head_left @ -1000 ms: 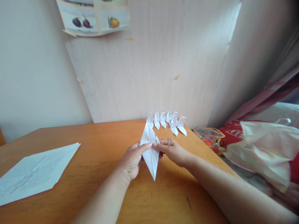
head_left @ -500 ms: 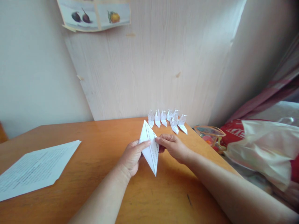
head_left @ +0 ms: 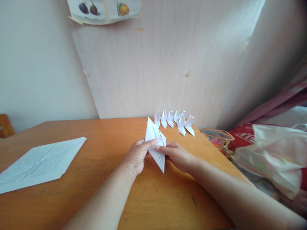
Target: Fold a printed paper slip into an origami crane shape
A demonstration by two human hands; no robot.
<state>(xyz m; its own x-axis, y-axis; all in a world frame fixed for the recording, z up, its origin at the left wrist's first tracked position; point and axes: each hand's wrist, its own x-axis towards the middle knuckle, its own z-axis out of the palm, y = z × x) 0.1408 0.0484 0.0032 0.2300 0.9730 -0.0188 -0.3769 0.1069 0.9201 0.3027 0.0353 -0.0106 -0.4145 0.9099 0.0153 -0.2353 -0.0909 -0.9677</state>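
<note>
A diamond-shaped piece of folded paper (head_left: pixel 151 130), white with printed text along its middle, is held up above the wooden table (head_left: pixel 105 204). My left hand (head_left: pixel 137 156) grips its left side, thumb across the front and the other fingers behind. From the right, my right hand (head_left: pixel 176 155) pinches it too, its thumb lying on the front near the centre crease, close to the left thumb tip. The fingers behind the paper are mostly hidden. Beyond it, several folded paper cranes (head_left: pixel 170 119) stand in a group by the table's back edge.
A stack of printed sheets (head_left: pixel 45 163) lies on the table's left. Past the right edge are a clear bag with orange trim (head_left: pixel 219 135) and a whitish plastic bag (head_left: pixel 275 156). A wood-grain board (head_left: pixel 153 70) with fruit pictures (head_left: pixel 122 9) rises behind the table.
The right thumb has slid from the paper's right edge inward to its middle, near the left thumb. The paper is turned slightly. The camera view has shifted a little.
</note>
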